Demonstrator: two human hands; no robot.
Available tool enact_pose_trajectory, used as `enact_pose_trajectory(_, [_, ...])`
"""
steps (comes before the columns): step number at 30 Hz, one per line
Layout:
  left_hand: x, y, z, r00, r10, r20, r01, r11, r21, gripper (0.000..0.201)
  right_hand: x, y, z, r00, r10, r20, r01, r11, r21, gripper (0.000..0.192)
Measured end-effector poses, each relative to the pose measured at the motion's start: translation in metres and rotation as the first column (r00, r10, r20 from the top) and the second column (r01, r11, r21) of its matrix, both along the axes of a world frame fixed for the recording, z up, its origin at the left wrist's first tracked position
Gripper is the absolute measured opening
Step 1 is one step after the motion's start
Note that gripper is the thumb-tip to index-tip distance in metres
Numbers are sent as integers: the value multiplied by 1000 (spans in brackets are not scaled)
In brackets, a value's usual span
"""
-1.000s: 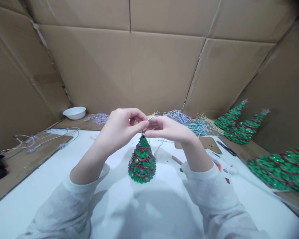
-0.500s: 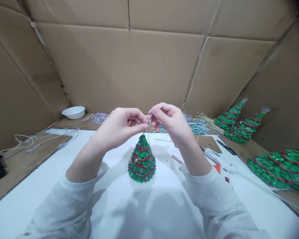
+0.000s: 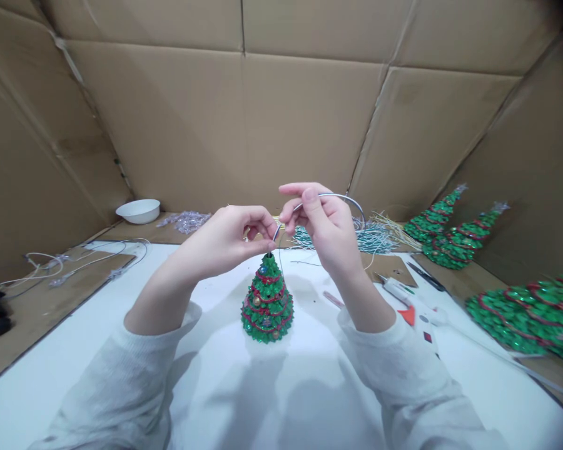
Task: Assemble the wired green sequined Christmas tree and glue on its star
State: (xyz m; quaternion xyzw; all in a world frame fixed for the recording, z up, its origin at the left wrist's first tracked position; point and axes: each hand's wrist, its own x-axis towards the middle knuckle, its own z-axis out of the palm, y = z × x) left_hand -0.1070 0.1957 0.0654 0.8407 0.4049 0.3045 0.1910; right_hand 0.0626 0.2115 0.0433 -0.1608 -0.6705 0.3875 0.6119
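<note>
Upright on the white work surface stands a small green Christmas tree (image 3: 267, 309) with red garland and small baubles. A thin dark-and-white wire (image 3: 356, 204) rises from its tip. Just above the tip, my left hand (image 3: 228, 236) is closed, pinching the wire between thumb and fingertips. Higher and to the right, my right hand (image 3: 329, 228) has the wire running between its thumb and fingers, its index finger stretched out. Beyond that hand the wire bends in an arc to the right. A second thin dark strand hangs beside the tree's tip.
Behind my hands lie bundled pale wires (image 3: 375, 239) and clear plastic ornaments (image 3: 187, 221), with a white bowl (image 3: 139, 211) at the left. To the right are a glue gun (image 3: 398, 294), a utility knife (image 3: 426, 276) and several finished trees (image 3: 460, 240). Star-tipped wires (image 3: 60, 267) lie left.
My right hand has risen slightly and moved right along the wire, its index finger now extended. More of the wire arcs out to the right. My left hand has dropped slightly toward the tree tip.
</note>
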Motion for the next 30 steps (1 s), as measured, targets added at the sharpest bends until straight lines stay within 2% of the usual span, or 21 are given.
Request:
enact_pose_trajectory(5, [-1, 3, 1, 998, -45, -53, 42, 998, -53, 9, 2, -7, 4, 991, -63, 121, 61, 998, 25, 31])
enact_pose_trajectory(10, [-4, 4, 5, 986, -129, -108, 114, 984, -134, 14, 4, -12, 6, 981, -24, 194, 24, 1000, 4, 31])
enact_pose_trajectory(12, [-7, 5, 7, 989, -137, -57, 129, 984, -125, 16, 3, -13, 5, 968, -28, 248, 25, 1000, 18, 31])
enact_pose_trajectory(14, [-9, 4, 8, 990, -131, 59, 136, 985, -104, 22, 1, -12, 3, 944, -55, 324, 42, 998, 46, 31])
enact_pose_trajectory(15, [-10, 3, 9, 988, -106, 116, 114, 992, -62, 26, 0, -11, 2, 930, -77, 360, 58, 996, 63, 31])
enact_pose_trajectory(17, [-8, 0, 8, 984, -6, 178, -13, 994, 105, 34, -3, -11, 0, 903, -138, 407, 108, 990, 95, 32])
enact_pose_trajectory(19, [-2, -5, 6, 979, 93, 179, -150, 931, 334, 35, -5, -10, -1, 885, -191, 424, 148, 980, 132, 31])
enact_pose_trajectory(20, [1, -7, 4, 980, 112, 163, -171, 891, 420, 34, -6, -10, -1, 875, -215, 433, 161, 974, 158, 29])
enact_pose_trajectory(24, [14, -13, -4, 994, 70, 88, -108, 798, 593, 15, -9, -10, -3, 807, -280, 521, 175, 954, 242, 26])
enact_pose_trajectory(28, [18, -14, -9, 996, 92, -1, -60, 649, 759, 11, -8, -6, -4, 752, -223, 620, 128, 972, 195, 24])
enact_pose_trajectory(30, [18, -14, -9, 992, 120, -29, -56, 649, 759, 10, -4, -5, -2, 720, -171, 673, 96, 984, 148, 22])
